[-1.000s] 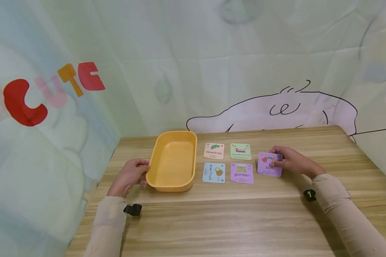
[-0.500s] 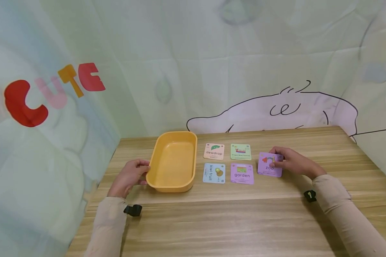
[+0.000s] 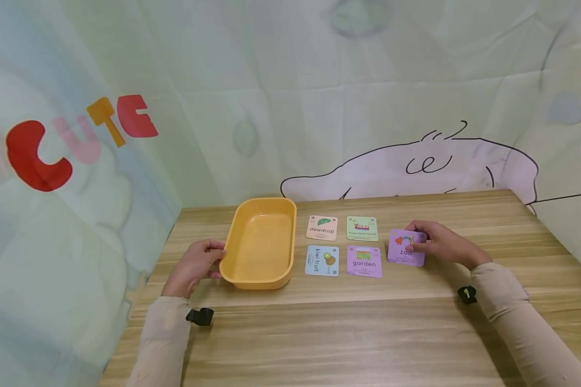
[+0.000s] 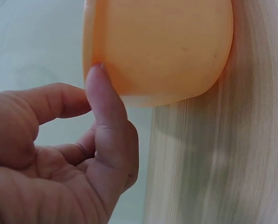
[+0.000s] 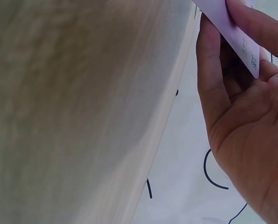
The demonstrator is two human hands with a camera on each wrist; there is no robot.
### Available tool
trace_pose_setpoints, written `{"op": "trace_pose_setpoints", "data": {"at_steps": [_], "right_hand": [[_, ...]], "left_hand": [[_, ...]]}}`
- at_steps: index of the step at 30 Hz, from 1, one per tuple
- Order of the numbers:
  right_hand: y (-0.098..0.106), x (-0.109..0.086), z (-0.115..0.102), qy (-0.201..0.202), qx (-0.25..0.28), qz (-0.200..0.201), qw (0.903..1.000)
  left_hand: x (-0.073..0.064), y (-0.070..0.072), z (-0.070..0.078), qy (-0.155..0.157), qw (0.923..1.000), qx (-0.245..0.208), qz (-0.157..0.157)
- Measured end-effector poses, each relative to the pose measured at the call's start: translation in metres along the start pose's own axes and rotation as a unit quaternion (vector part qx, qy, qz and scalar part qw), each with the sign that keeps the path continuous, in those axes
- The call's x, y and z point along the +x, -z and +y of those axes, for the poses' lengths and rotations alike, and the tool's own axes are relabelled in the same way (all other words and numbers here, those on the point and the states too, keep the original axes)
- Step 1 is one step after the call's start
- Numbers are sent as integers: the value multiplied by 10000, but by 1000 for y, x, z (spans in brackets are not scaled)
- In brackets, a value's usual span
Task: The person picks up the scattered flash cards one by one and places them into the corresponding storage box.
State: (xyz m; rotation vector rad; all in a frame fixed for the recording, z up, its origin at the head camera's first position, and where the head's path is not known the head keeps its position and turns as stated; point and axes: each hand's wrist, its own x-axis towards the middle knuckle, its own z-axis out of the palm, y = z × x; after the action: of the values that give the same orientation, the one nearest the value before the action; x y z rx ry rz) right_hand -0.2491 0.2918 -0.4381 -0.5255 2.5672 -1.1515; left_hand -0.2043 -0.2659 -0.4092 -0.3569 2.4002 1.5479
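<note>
Two pinches I monitor: left hand (image 3: 193, 267) on the yellow, rounded-rectangular plastic tray (image 3: 259, 244), right hand (image 3: 440, 245) on the square purple "zoo" card (image 3: 401, 249). Card-handling seems in hand; the next move calls for steady fingers.

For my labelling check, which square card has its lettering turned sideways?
The light-blue square card printed "kiwi fruit": it alone has its main lettering running sideways instead of upright.
</note>
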Motion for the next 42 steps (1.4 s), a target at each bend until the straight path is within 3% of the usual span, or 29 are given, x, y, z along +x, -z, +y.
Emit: {"op": "trace_pose_setpoints", "data": {"at_steps": [42], "right_hand": [[1, -2, -3, -218, -103, 249, 9994]], "left_hand": [[-2, -1, 2, 8, 10000, 20, 5]]}}
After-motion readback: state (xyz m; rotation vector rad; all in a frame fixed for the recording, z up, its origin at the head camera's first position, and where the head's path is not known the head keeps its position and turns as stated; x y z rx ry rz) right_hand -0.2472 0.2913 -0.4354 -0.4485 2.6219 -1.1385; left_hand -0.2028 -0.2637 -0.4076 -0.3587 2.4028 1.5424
